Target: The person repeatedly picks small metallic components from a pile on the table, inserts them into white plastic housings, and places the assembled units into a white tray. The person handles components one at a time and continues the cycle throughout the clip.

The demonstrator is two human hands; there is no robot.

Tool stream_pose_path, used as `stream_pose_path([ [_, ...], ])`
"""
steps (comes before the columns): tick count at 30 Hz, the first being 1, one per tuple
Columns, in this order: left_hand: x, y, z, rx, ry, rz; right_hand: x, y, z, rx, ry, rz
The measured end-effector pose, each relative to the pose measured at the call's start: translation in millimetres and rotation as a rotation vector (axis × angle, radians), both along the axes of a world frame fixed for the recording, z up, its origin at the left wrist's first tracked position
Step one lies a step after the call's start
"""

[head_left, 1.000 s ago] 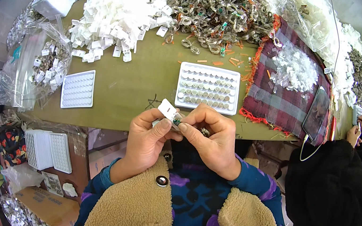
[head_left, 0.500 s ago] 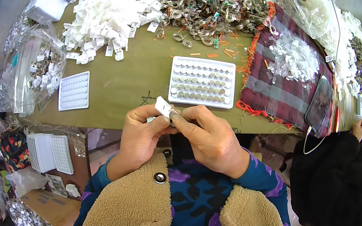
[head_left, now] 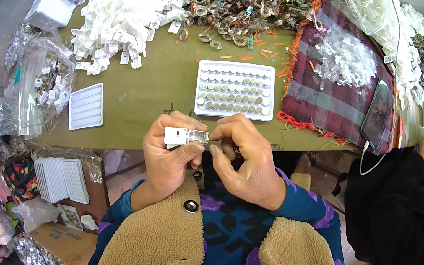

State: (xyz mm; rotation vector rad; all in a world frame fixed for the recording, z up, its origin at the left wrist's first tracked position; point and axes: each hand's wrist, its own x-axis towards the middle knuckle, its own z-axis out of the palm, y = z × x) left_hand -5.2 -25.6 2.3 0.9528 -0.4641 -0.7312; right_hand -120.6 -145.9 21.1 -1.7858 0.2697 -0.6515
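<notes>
Over the table's near edge, my left hand [head_left: 166, 153] pinches a small white plastic case [head_left: 176, 137], its clear or metallic-looking end [head_left: 198, 137] facing right. Curled beside that end is my right hand [head_left: 246, 163], thumb and forefinger close together at its tip; a thin piece seems to show between them, too small to name. Just beyond my hands lies a white tray [head_left: 234, 116] with rows of round button cells [head_left: 229, 97]; the cells in the nearer rows look metallic.
At the back are heaps of white cases [head_left: 125, 17] and of clear coiled straps [head_left: 245, 3]. A plaid cloth [head_left: 312, 101] bears clear plastic bits [head_left: 347, 60] and a phone [head_left: 378, 112]. Left lie another white tray [head_left: 86, 106] and a plastic bag [head_left: 34, 86]. A co-worker in black [head_left: 400, 214] sits at right.
The white case has turned from tilted to nearly level, showing its clear end. My right fingers have shifted slightly right, to that end.
</notes>
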Motion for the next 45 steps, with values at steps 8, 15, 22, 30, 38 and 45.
stream_pose_path([
  [8, 0, 3, 1, -0.068, 0.278, -0.057, 3, 4, -5, 0.022, 0.007, -0.002],
  [15, 1, 5, 1, 0.021, 0.039, -0.041, 6, 5, 1, -0.117, -0.011, -0.036],
  [22, -1, 4, -5, -0.001, -0.128, 0.027, -2, 13, 4, -0.123, 0.023, -0.026],
  [30, -2, 3, -3, -0.085, 0.23, -0.047, -2, 9, 2, -0.019, 0.05, -0.028],
  [38, -1, 3, -5, -0.011, 0.045, -0.032, 1, 6, -1, -0.214, -0.003, -0.086],
  [45, -2, 2, 0, -0.134, 0.255, -0.117, -3, 2, 5, 0.689, 0.252, 0.112],
])
